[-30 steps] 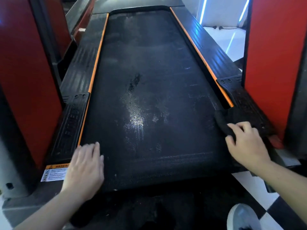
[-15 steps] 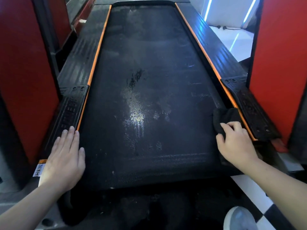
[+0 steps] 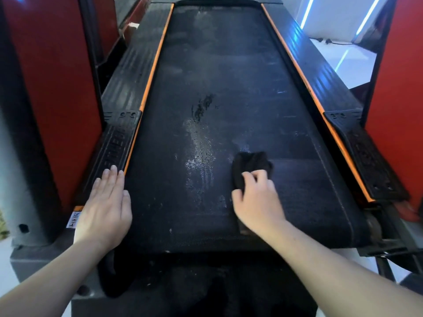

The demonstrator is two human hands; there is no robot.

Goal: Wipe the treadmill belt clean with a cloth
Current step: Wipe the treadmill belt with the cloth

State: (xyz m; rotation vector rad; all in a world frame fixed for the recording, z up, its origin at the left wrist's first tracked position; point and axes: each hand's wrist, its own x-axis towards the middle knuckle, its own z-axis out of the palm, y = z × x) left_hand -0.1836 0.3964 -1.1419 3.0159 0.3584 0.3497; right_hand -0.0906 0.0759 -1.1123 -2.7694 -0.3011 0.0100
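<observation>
The black treadmill belt (image 3: 217, 76) runs away from me between orange-edged side rails. A pale, shiny smear and a dark streak mark its middle. My right hand (image 3: 256, 200) grips a dark cloth (image 3: 251, 164) and holds it down on the belt, right of the smear, with the fingers curled over the cloth's near part. My left hand (image 3: 107, 202) lies flat, fingers straight and together, across the left side rail (image 3: 114, 143) and the belt's left edge.
Red upright panels (image 3: 52, 88) stand close on both sides of the treadmill. The right side rail (image 3: 366, 156) carries a black foot pad. A white floor with blue light strips (image 3: 338, 62) shows at the far right. The belt's rear roller end is near me.
My right hand has slid the cloth leftward from the right rail onto the belt, toward the middle. My left hand has shifted left and forward onto the left rail.
</observation>
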